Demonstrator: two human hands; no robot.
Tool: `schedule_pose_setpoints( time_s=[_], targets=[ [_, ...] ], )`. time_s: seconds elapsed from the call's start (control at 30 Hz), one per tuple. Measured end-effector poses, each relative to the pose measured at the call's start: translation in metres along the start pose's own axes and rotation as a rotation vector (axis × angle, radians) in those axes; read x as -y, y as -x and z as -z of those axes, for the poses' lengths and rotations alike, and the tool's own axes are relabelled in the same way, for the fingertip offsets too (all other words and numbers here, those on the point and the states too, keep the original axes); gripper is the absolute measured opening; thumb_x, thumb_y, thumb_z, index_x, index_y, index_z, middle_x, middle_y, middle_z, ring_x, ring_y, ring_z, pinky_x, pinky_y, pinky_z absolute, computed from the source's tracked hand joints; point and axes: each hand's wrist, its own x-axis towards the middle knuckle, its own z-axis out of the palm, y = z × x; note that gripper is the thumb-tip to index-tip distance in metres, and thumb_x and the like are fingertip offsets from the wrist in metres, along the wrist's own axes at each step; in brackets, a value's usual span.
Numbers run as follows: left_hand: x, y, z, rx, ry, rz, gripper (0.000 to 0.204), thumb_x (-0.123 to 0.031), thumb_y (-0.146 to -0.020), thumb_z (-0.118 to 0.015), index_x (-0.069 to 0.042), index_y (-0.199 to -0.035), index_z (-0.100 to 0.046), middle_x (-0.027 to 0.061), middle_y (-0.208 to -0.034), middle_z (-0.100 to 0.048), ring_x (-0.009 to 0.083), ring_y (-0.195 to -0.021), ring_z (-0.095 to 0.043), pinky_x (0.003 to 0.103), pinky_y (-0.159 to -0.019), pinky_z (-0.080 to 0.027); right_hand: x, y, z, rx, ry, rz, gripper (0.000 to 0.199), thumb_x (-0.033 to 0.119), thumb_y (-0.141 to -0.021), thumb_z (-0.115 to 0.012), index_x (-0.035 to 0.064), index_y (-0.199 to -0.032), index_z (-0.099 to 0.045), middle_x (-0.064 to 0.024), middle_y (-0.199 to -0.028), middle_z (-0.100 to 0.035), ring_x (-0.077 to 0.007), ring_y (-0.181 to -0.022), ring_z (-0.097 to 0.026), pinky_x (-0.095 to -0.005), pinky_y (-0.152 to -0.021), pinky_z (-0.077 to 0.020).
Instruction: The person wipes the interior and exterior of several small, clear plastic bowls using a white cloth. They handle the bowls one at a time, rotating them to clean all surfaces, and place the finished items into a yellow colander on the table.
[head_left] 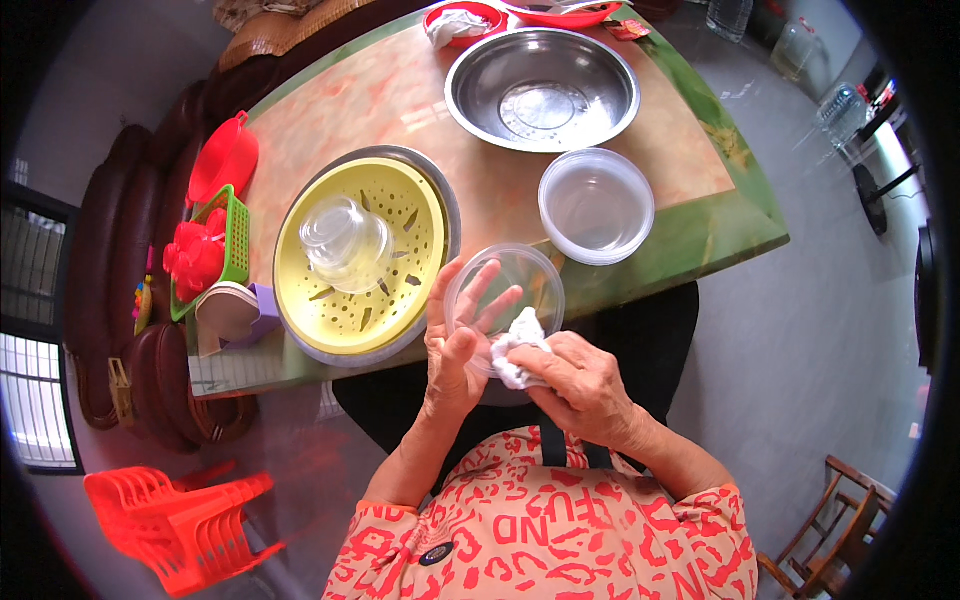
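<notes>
My left hand (pixel 450 355) supports a clear round plastic bowl (pixel 535 275) from its left and underside, fingers showing through the wall. A crumpled white cloth (pixel 518 362) is pinched in my right hand (pixel 585 385) and pressed against the near inner side of that bowl. The bowl is held tilted just off the table's near edge. To its right rests a stack of similar clear bowls (pixel 597 215). On the left, a yellow colander (pixel 312 322) with several clear plastic bowls (pixel 345 243) in it sits inside a metal basin (pixel 452 215).
A large steel basin (pixel 542 88) stands farther back on the table (pixel 690 245). Red bowls (pixel 468 20) are at the far edge. A red basin (pixel 222 160) and green basket (pixel 237 235) line the left side. Red plastic stools (pixel 190 525) and a wooden chair (pixel 835 530) stand on the floor.
</notes>
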Motion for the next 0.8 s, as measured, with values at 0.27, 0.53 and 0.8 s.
schedule_pose_setpoints(
  time_s=[0.27,0.53,0.8],
  targets=[
    [0.001,0.004,-0.011,-0.055,0.314,0.205,0.082,-0.054,-0.078,-0.069,-0.028,-0.145,-0.030,0.0187,-0.146,-0.033,0.0466,-0.130,-0.038,0.062,-0.083,-0.054,-0.011,0.013,0.009,-0.503,-0.511,-0.476,0.028,-0.001,-0.087,-0.064,0.0024,-0.114,-0.060,-0.0091,-0.102,-0.065,-0.0143,-0.086,-0.062,-0.0273,-0.070,-0.0518],
    [0.000,0.013,-0.021,0.022,0.226,0.113,0.083,-0.049,-0.080,-0.068,-0.032,-0.148,-0.024,0.0212,-0.151,-0.023,0.0471,-0.133,-0.034,0.064,-0.089,-0.050,-0.006,0.003,-0.005,-0.479,-0.785,-0.736,0.045,0.006,-0.083,-0.069,0.0023,-0.122,-0.046,-0.0047,-0.104,-0.058,-0.0098,-0.090,-0.056,-0.0244,-0.077,-0.0499],
    [-0.017,0.046,-0.018,-0.196,-1.349,-1.030,0.070,-0.044,-0.077,-0.077,-0.008,-0.129,-0.048,0.0188,-0.138,-0.035,0.0305,-0.125,-0.035,0.044,-0.097,-0.039,-0.002,-0.012,0.016,-0.559,-0.379,-0.578,0.033,0.001,-0.080,-0.062,0.0005,-0.113,-0.055,-0.0027,-0.088,-0.063,-0.0067,-0.075,-0.057,-0.0230,-0.068,-0.0490]
  ],
)
